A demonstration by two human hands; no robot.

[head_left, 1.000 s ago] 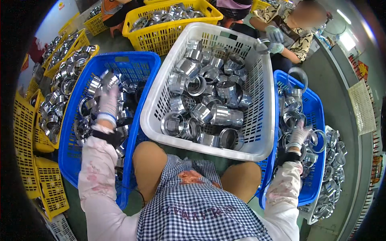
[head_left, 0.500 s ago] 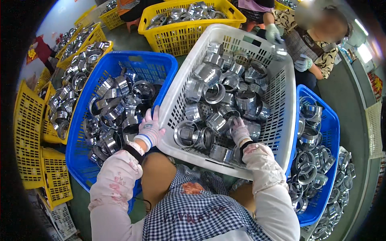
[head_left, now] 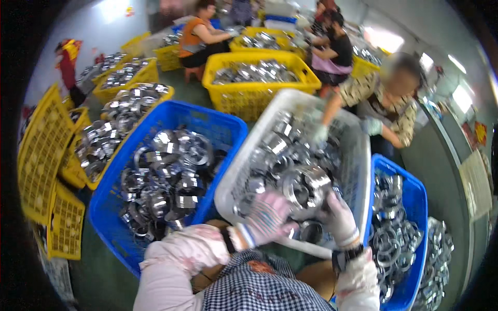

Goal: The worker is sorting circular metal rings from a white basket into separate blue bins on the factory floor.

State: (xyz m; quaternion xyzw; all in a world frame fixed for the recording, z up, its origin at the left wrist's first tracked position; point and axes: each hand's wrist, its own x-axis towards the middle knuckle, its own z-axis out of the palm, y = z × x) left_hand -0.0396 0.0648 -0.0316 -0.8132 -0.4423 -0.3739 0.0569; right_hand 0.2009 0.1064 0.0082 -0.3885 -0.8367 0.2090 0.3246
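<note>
Checked apron point(head_left: 241, 280): nearest, bottom centre of the frame; dark lettering point(head_left: 267, 294) curves across it, too faint on my feed to read, and I make out no brand.
Left grip point(head_left: 267, 215): gloved, lower centre, fingers extended, thumb apart; I judge it placed to steady the metal ring point(head_left: 306, 186), though I cannot tell whether it touches.
Right grip point(head_left: 340, 217): gloved, right of centre, curled and seemingly pinching the ring's right edge, probably because the rim offers a firm hold.
Metal ring: between both grips, above the white tub point(head_left: 359, 181); blur keeps me from telling one piece from several.
White tub: centre, full of loose rings point(head_left: 276, 144), presumably set by the apron for short reach.
Left blue tub point(head_left: 107, 205), right blue tub point(head_left: 419, 202): ring-filled, flanking, likely one per arm.
Co-worker's glove point(head_left: 318, 136): blurred, over the white tub's far half.
Yellow tub point(head_left: 259, 93): upper centre, heaped with rings.
Red wall hanging point(head_left: 481, 133): far right; any writing is too small for me.
</note>
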